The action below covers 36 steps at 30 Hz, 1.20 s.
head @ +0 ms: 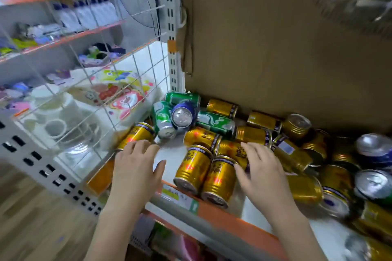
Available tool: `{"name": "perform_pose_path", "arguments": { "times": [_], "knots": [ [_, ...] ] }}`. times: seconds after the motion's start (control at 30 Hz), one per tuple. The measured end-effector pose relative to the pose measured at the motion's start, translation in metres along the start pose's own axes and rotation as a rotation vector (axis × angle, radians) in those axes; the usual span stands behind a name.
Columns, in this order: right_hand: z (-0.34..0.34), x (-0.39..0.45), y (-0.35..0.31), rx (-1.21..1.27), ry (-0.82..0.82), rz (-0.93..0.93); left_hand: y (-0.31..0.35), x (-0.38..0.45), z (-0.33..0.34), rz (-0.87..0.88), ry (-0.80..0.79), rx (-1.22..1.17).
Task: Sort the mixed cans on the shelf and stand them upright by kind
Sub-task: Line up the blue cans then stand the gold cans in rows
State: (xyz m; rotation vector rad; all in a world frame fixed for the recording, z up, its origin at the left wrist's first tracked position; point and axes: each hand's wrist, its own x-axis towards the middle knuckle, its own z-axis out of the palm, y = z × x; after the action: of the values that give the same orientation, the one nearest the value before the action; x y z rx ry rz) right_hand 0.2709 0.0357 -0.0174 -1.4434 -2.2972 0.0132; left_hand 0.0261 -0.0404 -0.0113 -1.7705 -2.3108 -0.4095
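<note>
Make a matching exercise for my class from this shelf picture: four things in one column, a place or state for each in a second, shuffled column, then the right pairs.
Things
1. left hand
2. right hand
3. blue can
4. cardboard sheet

Places or states
A. stands behind the cans
B. lies among green cans, silver end facing the camera
C. fingers spread on gold cans in the middle of the pile
D. fingertips at a lone gold can by the wire grid

Pairs: 1-D, 2-C, 3-B, 4-A

A cardboard sheet (275, 59) lines the back; a wire grid divider (135, 82) stands at the left edge, with cartoon-printed packets (125, 93) (blurred) and white cups (57, 127) beyond.
</note>
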Motion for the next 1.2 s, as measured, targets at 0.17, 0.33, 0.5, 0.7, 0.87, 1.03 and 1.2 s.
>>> {"name": "perform_pose_path", "arguments": {
  "times": [0.17, 0.33, 0.5, 0.7, 0.87, 1.03, 1.2],
  "knots": [
    [0.010, 0.016, -0.019, -0.049, -0.010, 0.012, -0.017, 0.002, 0.014, 0.032, -0.091, -0.008],
    [0.014, 0.030, -0.022, -0.042, -0.039, 0.034, -0.017, 0.018, 0.017, 0.065, -0.124, -0.010],
    [0.010, 0.034, -0.012, -0.044, -0.061, 0.104, 0.001, 0.054, 0.009, 0.160, -0.087, -0.044],
    [-0.008, 0.030, 0.019, -0.052, -0.079, 0.226, 0.047, 0.113, 0.002, 0.264, -0.098, 0.005],
    [-0.012, 0.023, 0.033, -0.064, -0.069, 0.280, 0.058, 0.141, 0.023, 0.204, -0.217, 0.152],
    [-0.007, 0.015, 0.032, -0.059, -0.057, 0.298, 0.056, 0.138, 0.037, 0.094, -0.201, 0.099],
    [0.000, 0.004, 0.031, -0.050, -0.037, 0.306, 0.060, 0.133, 0.037, 0.005, -0.183, 0.031]
  ]
}}
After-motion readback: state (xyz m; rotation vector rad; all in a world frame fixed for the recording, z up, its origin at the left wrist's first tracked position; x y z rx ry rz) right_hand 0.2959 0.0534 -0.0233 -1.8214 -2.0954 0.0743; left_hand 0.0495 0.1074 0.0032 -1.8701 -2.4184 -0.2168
